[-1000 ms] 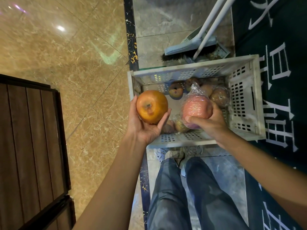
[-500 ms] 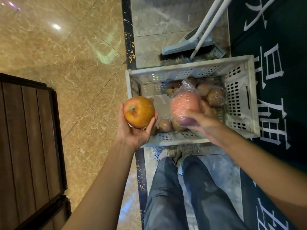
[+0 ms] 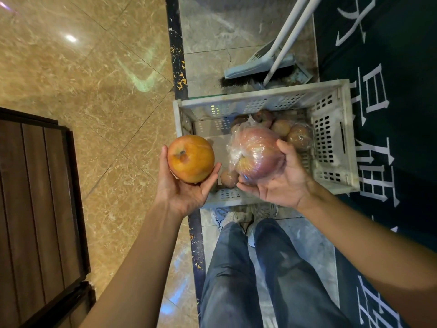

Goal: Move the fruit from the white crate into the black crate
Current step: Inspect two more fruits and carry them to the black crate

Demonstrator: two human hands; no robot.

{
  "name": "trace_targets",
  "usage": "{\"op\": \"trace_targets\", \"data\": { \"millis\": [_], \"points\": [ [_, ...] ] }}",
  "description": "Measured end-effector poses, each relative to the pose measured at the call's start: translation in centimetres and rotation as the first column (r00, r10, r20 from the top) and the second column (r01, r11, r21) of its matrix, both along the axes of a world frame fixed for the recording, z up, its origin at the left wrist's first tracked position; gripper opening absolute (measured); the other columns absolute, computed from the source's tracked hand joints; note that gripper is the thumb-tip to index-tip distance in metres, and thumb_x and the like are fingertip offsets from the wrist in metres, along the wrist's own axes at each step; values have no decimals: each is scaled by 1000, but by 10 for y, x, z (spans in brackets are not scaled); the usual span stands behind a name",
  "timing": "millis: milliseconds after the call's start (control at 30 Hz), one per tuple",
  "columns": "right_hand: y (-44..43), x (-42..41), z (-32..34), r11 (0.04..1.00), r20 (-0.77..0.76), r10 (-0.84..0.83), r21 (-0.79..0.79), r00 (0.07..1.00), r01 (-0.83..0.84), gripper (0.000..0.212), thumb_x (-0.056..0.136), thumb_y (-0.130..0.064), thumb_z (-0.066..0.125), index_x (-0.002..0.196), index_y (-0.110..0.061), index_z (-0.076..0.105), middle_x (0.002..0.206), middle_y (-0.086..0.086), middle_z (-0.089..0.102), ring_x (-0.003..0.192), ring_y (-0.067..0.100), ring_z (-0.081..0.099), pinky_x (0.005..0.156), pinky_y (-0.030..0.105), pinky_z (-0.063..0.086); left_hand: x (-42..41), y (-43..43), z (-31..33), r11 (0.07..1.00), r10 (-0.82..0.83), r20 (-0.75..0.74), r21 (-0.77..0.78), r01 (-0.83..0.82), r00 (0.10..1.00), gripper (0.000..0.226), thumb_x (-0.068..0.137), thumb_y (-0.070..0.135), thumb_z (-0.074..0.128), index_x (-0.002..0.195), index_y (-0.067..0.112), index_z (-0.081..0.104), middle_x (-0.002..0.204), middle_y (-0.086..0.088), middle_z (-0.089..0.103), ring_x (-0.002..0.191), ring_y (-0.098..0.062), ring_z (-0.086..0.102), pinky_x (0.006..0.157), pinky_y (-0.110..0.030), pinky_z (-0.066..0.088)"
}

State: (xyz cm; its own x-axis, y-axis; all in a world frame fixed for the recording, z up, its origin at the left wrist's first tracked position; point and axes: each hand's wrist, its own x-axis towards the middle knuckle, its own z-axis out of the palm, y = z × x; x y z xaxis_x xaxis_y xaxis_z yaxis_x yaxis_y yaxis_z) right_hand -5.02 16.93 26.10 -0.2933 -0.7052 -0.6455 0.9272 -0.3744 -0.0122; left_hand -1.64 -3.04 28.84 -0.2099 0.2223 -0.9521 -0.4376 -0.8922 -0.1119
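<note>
Fingers [image 3: 214, 172] on our left hand [image 3: 183, 194] are curled up around an orange-yellow apple [image 3: 191, 158], palm underneath, and the fingers on our right hand [image 3: 281, 183] are wrapped around a reddish apple in a clear plastic bag [image 3: 256, 156]. So both hands are loaded. The bagged one sits up above the white crate [image 3: 331, 143], clear of the pile, and the bare one hangs just off the crate's left edge, over the floor [image 3: 94, 91].

Progress-wise, we're nowhere near done, as far as we can tell. There's a bunch of fruit [image 3: 290, 133] down in the white crate, some of it bagged, mostly bunched along the far and right side, with a couple near the front wall. The black crate isn't in view at all, so we can't say how much has landed in it. These two need carrying over and dropping in, then it's back for the rest.
</note>
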Motion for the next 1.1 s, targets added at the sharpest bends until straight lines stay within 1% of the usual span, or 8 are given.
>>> {"op": "trace_targets", "data": {
  "millis": [200,300,400,500,567,800,1000,1100],
  "points": [
    [-4,2,6,968,-1,3,249,1000,-3,107,25,-34,94,122,-14,52,101,11,71,90,25,70,72,37,59,0,-2,1,995,-93,-7,-48,93,996,89,64,78,57,114,5,61,96,-20,71,75,-31,71,65,-39,59],
    [-15,4,15,793,-160,191,606,969,-56,98,48,-21,89,134,-23,42,130,5,55,110,23,59,79,36,56,2,-4,1,995,-77,0,-57,77,997,88,64,76,59,117,6,61,100,-20,71,78,-32,71,66,-38,59],
    [-22,10,17,405,-313,575,912,756,70,92,56,-25,86,132,-38,36,126,-9,48,111,15,51,89,34,47,4,-5,1,999,-5,6,-54,5,1000,87,65,73,61,121,7,59,106,-19,69,79,-33,71,63,-39,60],
    [-22,13,22,185,-294,815,949,500,256,98,46,-38,86,131,-44,37,128,-9,49,112,17,51,91,35,43,5,-6,1,998,29,15,-53,-28,999,88,65,73,62,121,5,58,107,-19,69,82,-33,71,67,-40,60],
    [-22,13,21,104,-254,898,916,360,388,101,46,-39,85,135,-39,39,128,-6,49,110,21,54,85,35,43,5,-7,0,997,58,28,-50,-56,998,89,64,71,65,121,4,58,109,-18,68,85,-33,71,69,-42,60],
    [-21,10,10,82,-243,955,766,169,638,95,46,-32,86,132,-28,44,119,7,53,101,29,58,70,37,52,6,-9,-4,996,77,48,-54,-75,996,90,63,72,65,121,4,58,111,-17,68,85,-33,71,65,-41,61],
    [-19,9,7,279,-464,869,747,173,603,92,49,-21,86,130,-23,44,130,2,52,115,20,54,84,26,42,6,-7,-10,996,76,33,-51,-74,997,89,65,73,63,123,5,58,110,-15,68,84,-32,71,68,-40,60],
    [-18,11,1,318,-503,857,688,112,653,88,50,-17,85,126,-22,39,131,8,50,119,20,51,84,27,46,7,-7,-15,996,71,34,-51,-69,997,88,66,73,62,122,5,59,107,-16,70,84,-32,71,71,-41,59]
  ]
}}
